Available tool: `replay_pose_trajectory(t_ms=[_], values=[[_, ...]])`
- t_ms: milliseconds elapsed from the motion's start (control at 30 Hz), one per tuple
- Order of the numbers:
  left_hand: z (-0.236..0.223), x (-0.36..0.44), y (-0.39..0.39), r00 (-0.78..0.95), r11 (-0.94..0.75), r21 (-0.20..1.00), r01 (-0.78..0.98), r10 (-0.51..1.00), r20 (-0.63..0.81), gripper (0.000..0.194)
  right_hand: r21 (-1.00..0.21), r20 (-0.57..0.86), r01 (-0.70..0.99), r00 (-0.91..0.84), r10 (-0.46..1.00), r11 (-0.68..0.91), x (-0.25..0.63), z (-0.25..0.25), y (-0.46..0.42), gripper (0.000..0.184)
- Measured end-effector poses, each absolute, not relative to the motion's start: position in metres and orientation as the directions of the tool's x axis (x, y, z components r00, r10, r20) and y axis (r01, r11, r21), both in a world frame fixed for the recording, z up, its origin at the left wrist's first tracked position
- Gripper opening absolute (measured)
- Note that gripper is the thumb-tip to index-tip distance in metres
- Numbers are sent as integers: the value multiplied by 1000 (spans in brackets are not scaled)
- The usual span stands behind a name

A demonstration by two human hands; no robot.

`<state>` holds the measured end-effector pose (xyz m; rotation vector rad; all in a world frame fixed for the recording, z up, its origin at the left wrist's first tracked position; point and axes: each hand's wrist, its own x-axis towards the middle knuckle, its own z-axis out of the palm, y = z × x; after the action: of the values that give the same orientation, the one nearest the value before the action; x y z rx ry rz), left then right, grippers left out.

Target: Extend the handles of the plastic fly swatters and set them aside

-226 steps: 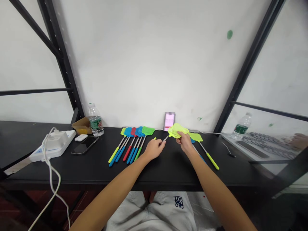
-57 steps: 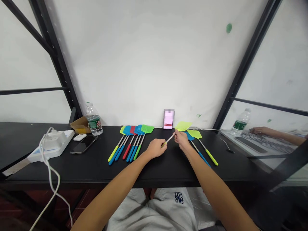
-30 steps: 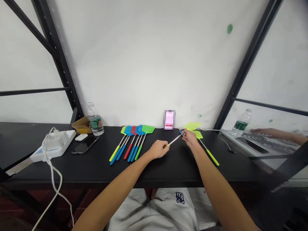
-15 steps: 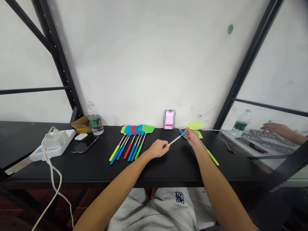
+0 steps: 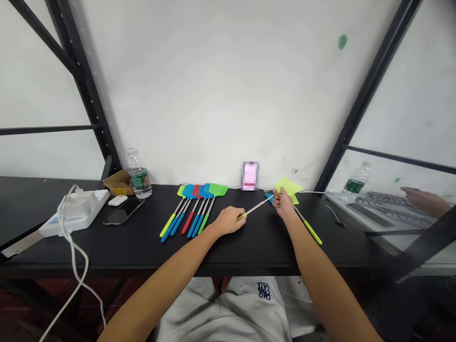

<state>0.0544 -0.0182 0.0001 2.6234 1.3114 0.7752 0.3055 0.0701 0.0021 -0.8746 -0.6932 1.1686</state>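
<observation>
A fly swatter with a yellow-green head (image 5: 288, 185), a thin metal shaft (image 5: 259, 205) and a yellow-green handle (image 5: 242, 216) is held aslant above the table. My left hand (image 5: 229, 220) is closed round the handle, with a short piece of it showing past the fingers. Up at the head end, my right hand (image 5: 283, 204) pinches the shaft. Beneath and beside that hand lies another swatter with a yellow-green handle (image 5: 313, 232); a blue swatter head (image 5: 269, 196) is partly hidden by the fingers.
Left of my hands, several swatters lie side by side, including a red-handled swatter (image 5: 187, 223). Further left are a water bottle (image 5: 140, 178), a dark phone (image 5: 124, 212), a white case (image 5: 117, 200) and a power strip (image 5: 76, 213). A blurred pink-screened object (image 5: 250, 176) leans on the wall.
The held swatter's head has turned, so more of its flat face shows. My left hand has shifted slightly left with the handle. The whole view has moved a little.
</observation>
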Motion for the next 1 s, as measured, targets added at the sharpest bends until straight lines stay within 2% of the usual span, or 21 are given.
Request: replay_pose_trajectory(t_ms=[367, 1000], values=[[0, 55, -19, 505, -615, 265, 742, 774, 383, 26, -877, 25, -450, 311, 950, 170, 299, 1, 67, 23], [-5, 55, -17, 478, -605, 291, 741, 780, 404, 25, -895, 66, -399, 325, 943, 201, 279, -3, 60, 29]])
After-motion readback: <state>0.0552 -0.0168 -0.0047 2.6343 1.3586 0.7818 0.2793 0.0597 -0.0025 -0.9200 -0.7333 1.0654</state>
